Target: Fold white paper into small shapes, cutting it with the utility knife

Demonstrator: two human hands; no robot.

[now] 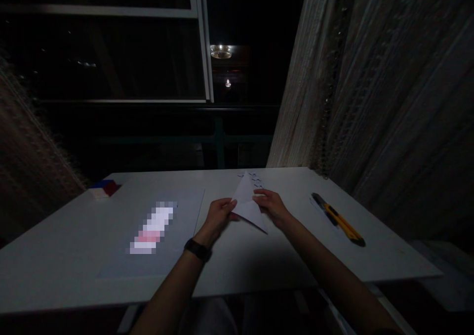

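Note:
A folded sheet of white paper (247, 202), pointed at its far end, is held a little above the table between both hands. My left hand (221, 214) pinches its left edge, thumb on top. On the right side, my right hand (270, 205) grips the paper with thumb and fingers closed on its edge. Behind the paper's tip, several small dark marks or pieces (255, 181) show on the table; I cannot make out what they are. A dark band (197, 249) circles my left wrist.
A yellow and black utility knife (342, 224) lies at the right of the white table (289, 263). To the left, a flat sheet (188, 226) lies under a bright, pixelated phone-like shape (155, 224). A blue, red and white block (103, 188) sits far left. Curtains (296, 88) hang beside the dark window.

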